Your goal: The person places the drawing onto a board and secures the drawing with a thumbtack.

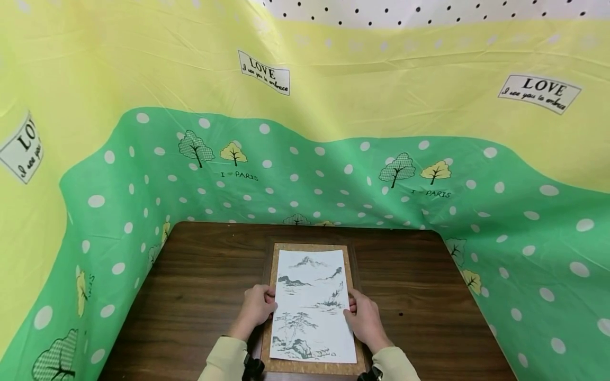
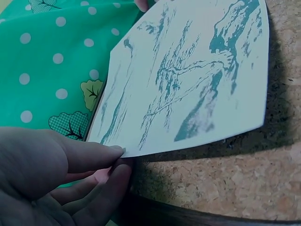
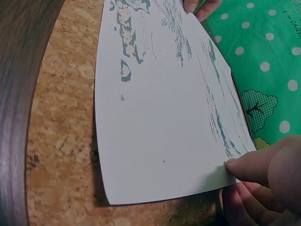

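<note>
A white sheet of paper printed with an ink landscape of mountains, trees and rocks is held between both hands over a cork board. My left hand pinches its left edge, thumb on top and fingers beneath. On the opposite edge my right hand pinches the paper the same way. In the left wrist view the paper bends a little and casts a shadow on the cork. The right wrist view shows the paper's near edge raised over the cork.
A dark wood table lies under the board. Green and yellow patterned cloth hangs around its back and sides. One small dark speck lies on the table to the right of my right hand.
</note>
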Motion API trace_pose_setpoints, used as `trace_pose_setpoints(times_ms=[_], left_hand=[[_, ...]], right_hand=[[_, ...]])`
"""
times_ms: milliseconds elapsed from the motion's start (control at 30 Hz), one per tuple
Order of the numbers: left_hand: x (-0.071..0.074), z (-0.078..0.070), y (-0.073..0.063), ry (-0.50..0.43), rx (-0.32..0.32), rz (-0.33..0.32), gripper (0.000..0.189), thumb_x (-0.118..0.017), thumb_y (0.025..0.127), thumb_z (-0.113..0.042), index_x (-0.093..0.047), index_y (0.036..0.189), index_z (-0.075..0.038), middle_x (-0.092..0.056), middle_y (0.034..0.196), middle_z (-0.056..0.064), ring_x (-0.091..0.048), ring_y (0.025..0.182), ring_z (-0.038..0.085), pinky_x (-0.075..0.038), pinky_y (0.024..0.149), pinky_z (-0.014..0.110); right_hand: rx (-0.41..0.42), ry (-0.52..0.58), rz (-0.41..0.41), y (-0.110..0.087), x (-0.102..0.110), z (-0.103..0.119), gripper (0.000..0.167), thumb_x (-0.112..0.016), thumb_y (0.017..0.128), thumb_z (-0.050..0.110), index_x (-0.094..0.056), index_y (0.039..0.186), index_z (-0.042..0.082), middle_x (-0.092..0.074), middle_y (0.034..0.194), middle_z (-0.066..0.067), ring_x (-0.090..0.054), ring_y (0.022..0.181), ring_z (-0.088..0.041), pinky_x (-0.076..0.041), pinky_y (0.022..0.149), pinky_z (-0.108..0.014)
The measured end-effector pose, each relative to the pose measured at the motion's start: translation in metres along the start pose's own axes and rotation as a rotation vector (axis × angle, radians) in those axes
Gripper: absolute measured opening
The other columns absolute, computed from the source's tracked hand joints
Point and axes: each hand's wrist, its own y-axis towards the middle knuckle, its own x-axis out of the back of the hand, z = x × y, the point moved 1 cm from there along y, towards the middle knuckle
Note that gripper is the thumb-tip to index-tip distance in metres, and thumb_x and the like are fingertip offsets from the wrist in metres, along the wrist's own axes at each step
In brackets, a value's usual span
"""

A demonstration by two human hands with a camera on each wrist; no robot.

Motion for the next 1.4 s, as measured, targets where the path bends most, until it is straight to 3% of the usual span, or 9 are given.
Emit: trace_pose_setpoints(times_ms=[567,1133,1400], left_hand=[[-0.001,-0.004,0.0,0.044,0.037,0.009,0.017,-0.077,0.084,0.007,-0.07,0.099,0.003,-0.062,0.076,0.004,-0.059,0.064,0.015,-0.051,0.053,0.03],[-0.003,-0.003,0.001,0.08,-0.015,-0.038,0.025,-0.078,0.08,0.009,-0.07,0.103,0.002,-0.062,0.075,0.004,-0.055,0.066,0.013,-0.046,0.054,0.027],[-0.005,-0.001,0.0,0.095,-0.036,-0.033,0.027,-0.076,0.08,0.01,-0.068,0.103,0.0,-0.057,0.072,0.001,-0.053,0.063,0.013,-0.042,0.052,0.025]], right_hand=[[0.027,-0.053,-0.008,-0.001,0.001,0.0,0.053,-0.077,0.086,-0.004,-0.061,0.137,-0.008,-0.062,0.097,-0.006,-0.057,0.084,-0.015,-0.05,0.07,-0.029],[0.073,-0.081,-0.062,-0.006,0.013,-0.008,0.045,-0.075,0.09,0.001,-0.064,0.133,-0.009,-0.065,0.096,-0.006,-0.062,0.084,-0.016,-0.054,0.073,-0.032],[0.033,-0.099,-0.101,-0.006,0.028,-0.025,0.046,-0.075,0.092,0.005,-0.063,0.134,-0.01,-0.068,0.098,-0.01,-0.065,0.084,-0.019,-0.054,0.072,-0.035]])
